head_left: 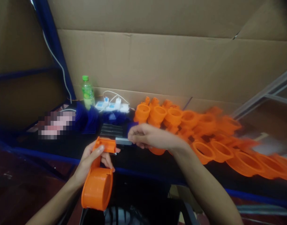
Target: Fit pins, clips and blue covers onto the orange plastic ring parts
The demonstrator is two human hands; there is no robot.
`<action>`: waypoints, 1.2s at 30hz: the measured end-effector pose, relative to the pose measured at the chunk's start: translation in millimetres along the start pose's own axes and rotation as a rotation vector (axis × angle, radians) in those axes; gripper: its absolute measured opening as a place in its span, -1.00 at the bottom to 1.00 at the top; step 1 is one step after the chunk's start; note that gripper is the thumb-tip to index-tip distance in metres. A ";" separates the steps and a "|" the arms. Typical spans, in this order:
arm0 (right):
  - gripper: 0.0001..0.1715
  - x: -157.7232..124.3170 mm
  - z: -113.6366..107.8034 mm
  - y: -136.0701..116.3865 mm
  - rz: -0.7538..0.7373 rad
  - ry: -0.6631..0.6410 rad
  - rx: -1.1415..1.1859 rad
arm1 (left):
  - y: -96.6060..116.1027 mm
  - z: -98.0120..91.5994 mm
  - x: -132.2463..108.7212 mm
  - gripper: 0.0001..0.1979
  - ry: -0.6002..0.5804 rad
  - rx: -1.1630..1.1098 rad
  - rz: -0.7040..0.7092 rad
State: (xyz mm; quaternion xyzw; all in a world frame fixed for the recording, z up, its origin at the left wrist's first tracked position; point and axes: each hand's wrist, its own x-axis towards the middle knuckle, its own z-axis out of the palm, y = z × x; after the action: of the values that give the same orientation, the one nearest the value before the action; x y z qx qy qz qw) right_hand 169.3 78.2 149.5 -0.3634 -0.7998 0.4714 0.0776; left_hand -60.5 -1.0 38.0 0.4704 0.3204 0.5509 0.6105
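At far left, a white cable [53,53] running down beside a blue post [50,31]; below it, on the black surface [63,145], a pixelated patch, contents not legible. Next, blue parts [87,122], standing close together, with a green-capped bottle [88,95] upright just behind them. Nearer to you, your left hand [89,159], its grip closed on one orange holder [96,189]: thumb on the upper section, fingers curled beneath, round end hanging low and towards you, the whole held up in front of the surface's edge. Behind, a white power strip [124,108] with plugs and leads, more blue parts before it, then a stack of dark strips [112,129] lying flat. In the middle, a grey toothed piece [123,141], its left end meeting the right end of your holder's upper section; whether it sits inside, you cannot tell. Its other end is pinched in the fingertips of your right hand [141,135]. To the right, spare holders [173,116] in two rows on the surface, rings facing up, blurred at the far end; cardboard [157,65] behind.
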 end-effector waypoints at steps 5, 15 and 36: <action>-0.59 -2.7 9.9 -5.9 0.033 0.026 0.024 | 0.6 1.9 0.3 -0.61 0.000 -0.058 0.015; -0.77 -10.9 23.8 -19.5 -0.143 0.236 -0.268 | 3.6 4.3 -1.6 -0.58 0.029 -0.085 -0.081; -0.83 -15.0 20.7 -20.2 -0.211 0.184 -0.326 | 11.4 6.6 -9.1 -0.66 0.058 0.022 -0.115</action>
State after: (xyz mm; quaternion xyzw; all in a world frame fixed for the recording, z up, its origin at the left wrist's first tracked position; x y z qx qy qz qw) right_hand 160.2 48.0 157.9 -0.3268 -0.8887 0.2899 0.1393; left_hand -60.5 -12.0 49.7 0.4418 0.3706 0.5249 0.6261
